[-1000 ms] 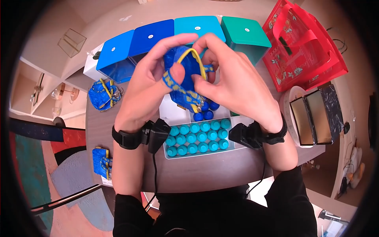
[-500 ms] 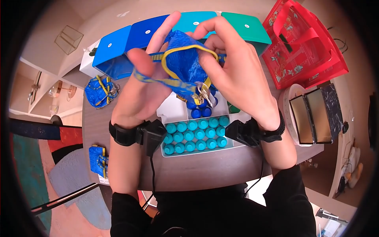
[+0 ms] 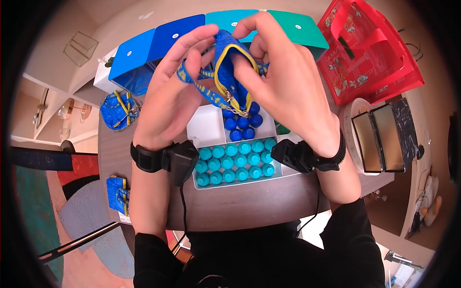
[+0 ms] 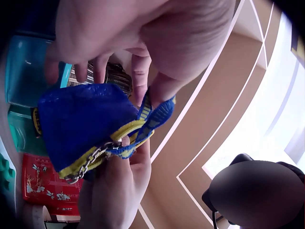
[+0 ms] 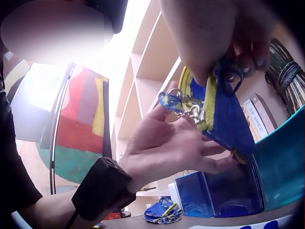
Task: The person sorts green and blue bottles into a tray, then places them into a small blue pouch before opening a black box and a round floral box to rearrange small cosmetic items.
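Note:
A small blue bag [image 3: 225,42] with yellow trim is held up before me, its zipped mouth parted. My right hand [image 3: 295,93] pinches its wall, thumb reaching into the mouth and fingers outside. On the other side is my left hand [image 3: 168,98], its thumb through a blue-and-yellow strap loop [image 4: 161,113]. The left fingers extend along the far side of the bag, fairly straight. A metal chain [image 4: 90,164] dangles at one end of the zip. The inside of the bag is partly hidden by the right thumb.
Below sits a white divided tray [image 3: 205,126] with teal bottles [image 3: 241,161] and dark blue ones [image 3: 236,130]. Coloured bins [image 3: 129,54] line the back. Two more blue bags [image 3: 114,113] lie at left; a red bag [image 3: 365,72] and a gold-panelled case [image 3: 388,139] stand at right.
The bag's mouth swung wide half a second ago and now looks narrower and turned more upright. My left hand first spread away from the bag, then its fingers came back toward it.

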`<act>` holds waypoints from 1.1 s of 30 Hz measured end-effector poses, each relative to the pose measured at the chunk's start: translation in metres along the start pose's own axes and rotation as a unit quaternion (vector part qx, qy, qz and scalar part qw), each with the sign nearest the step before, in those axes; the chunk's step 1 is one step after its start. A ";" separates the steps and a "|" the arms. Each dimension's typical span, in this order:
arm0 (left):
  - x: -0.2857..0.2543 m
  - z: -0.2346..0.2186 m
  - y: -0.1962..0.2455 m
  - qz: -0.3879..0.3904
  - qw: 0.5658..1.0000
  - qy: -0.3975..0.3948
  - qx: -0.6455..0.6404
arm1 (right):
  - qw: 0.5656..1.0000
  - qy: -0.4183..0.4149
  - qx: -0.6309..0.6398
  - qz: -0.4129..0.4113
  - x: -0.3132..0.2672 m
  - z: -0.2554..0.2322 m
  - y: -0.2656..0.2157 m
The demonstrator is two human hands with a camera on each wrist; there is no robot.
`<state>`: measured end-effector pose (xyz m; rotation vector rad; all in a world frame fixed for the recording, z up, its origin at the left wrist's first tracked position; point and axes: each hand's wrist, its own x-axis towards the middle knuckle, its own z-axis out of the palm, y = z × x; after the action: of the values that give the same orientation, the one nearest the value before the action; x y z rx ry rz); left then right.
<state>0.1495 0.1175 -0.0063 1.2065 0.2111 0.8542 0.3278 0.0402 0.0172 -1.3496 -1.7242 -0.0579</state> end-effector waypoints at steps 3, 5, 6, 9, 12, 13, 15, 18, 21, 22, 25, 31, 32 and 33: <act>0.002 -0.001 0.001 -0.026 0.999 0.015 -0.039 | 1.000 -0.003 0.024 0.002 0.000 -0.001 -0.005; 0.002 -0.001 0.000 -0.044 0.997 0.020 -0.058 | 0.998 -0.045 0.043 0.005 0.002 -0.005 -0.008; 0.001 -0.001 0.001 -0.045 0.997 0.022 -0.059 | 0.998 -0.047 0.044 0.006 0.001 -0.009 -0.010; 0.002 0.003 0.010 -0.088 0.988 0.050 -0.114 | 0.995 -0.045 0.076 -0.049 0.003 -0.013 -0.014; 0.001 0.006 0.012 -0.107 0.980 0.120 -0.113 | 0.986 0.071 0.074 -0.132 0.006 -0.007 -0.014; 0.000 0.010 0.012 -0.107 0.980 0.122 -0.114 | 0.988 0.046 0.059 -0.136 0.003 -0.008 -0.016; -0.001 0.021 0.013 -0.045 0.978 0.200 -0.025 | 0.988 0.022 0.044 -0.143 0.000 -0.007 -0.019; 0.000 0.017 0.011 -0.040 0.982 0.183 -0.025 | 0.989 -0.056 0.042 -0.129 -0.008 0.003 -0.021; 0.001 0.013 0.012 -0.027 0.984 0.174 0.020 | 0.995 -0.010 0.022 -0.099 -0.006 0.009 -0.015; 0.001 0.011 0.012 -0.022 0.986 0.157 0.042 | 0.996 -0.012 0.000 -0.087 -0.005 0.006 -0.014; 0.002 0.012 0.013 0.000 0.987 0.158 0.032 | 0.999 -0.015 0.003 -0.036 -0.004 0.000 -0.017; 0.001 0.016 0.012 0.022 0.984 0.146 0.097 | 0.999 -0.016 -0.010 -0.047 -0.004 0.000 -0.011; 0.001 0.016 0.011 0.022 0.984 0.146 0.098 | 0.999 -0.016 -0.010 -0.047 -0.004 0.001 -0.012; 0.002 0.017 0.009 0.030 0.984 0.144 0.104 | 0.999 -0.012 0.005 -0.045 -0.005 0.003 -0.014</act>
<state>0.1560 0.1073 0.0087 1.2847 0.5111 1.0793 0.3152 0.0327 0.0187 -1.2695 -1.8020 -0.0838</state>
